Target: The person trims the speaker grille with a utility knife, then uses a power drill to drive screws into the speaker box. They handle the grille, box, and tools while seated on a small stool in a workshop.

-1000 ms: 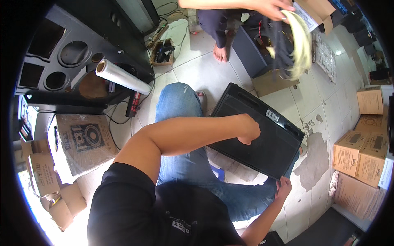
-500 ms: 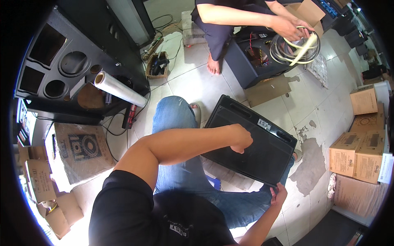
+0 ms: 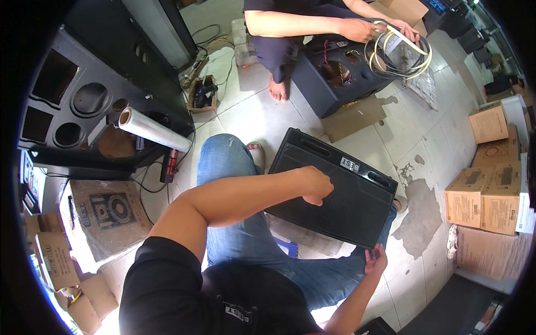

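Note:
A flat-faced black speaker box (image 3: 346, 195) with slots and a small badge along its far edge lies tilted between my legs. Across it reaches my left arm. My left hand (image 3: 317, 185) is closed in a fist over its dark face; whatever the fingers hold, if anything, is hidden. At the box's near right corner, my right hand (image 3: 376, 260) has its fingers curled against the edge. Under the near side of the box shows a worn block (image 3: 304, 234).
Across from me a person's hands hold a coiled cable (image 3: 385, 70) above an open black cabinet (image 3: 318, 84). At left stand a large speaker cabinet (image 3: 89, 100), a plastic wrap roll (image 3: 153, 129) and a wrapped carton (image 3: 109, 215). Cartons (image 3: 483, 192) line the right side.
The whole view has shifted slightly, moving most things leftward. My left fist stays over the box and my right hand at its corner. The other person's hands have shifted on the coiled cable.

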A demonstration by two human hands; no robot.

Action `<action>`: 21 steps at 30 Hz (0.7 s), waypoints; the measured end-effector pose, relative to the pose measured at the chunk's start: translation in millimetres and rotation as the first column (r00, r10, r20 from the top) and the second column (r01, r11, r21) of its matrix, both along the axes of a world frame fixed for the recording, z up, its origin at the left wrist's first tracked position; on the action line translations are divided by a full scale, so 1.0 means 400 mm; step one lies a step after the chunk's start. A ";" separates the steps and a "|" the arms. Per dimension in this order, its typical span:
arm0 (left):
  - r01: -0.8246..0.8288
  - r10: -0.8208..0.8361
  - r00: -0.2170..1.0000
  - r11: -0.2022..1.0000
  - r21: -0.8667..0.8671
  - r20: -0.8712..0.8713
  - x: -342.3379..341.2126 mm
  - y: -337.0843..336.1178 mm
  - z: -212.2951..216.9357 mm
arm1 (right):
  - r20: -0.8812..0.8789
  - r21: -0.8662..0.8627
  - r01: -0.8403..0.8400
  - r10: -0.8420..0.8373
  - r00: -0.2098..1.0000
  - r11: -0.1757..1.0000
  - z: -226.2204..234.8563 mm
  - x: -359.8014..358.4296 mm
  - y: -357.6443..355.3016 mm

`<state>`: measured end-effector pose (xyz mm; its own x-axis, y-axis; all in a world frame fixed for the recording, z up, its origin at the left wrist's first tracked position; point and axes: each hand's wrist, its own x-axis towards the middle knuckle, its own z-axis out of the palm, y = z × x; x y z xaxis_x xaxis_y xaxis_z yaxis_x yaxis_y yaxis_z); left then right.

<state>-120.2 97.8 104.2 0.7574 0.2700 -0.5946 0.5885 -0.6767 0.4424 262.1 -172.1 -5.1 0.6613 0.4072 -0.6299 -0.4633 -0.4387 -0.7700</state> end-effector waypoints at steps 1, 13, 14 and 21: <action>0.003 -0.003 1.000 1.000 0.001 0.000 0.001 0.000 0.006 | -0.006 0.008 0.029 -0.029 1.000 1.000 0.000 0.001 -0.004; 0.026 -0.026 1.000 0.999 0.026 0.006 0.015 -0.001 0.006 | 0.441 -0.147 -0.162 0.211 0.872 0.976 0.012 -0.084 0.032; 0.034 -0.034 0.999 0.999 0.029 0.006 0.015 -0.001 0.008 | 0.370 -0.090 -0.094 0.120 0.921 0.992 0.009 -0.080 0.030; 0.012 -0.013 1.000 0.999 0.032 0.012 0.016 -0.006 0.012 | 0.619 -0.374 -0.282 0.464 0.634 0.884 0.001 -0.068 0.011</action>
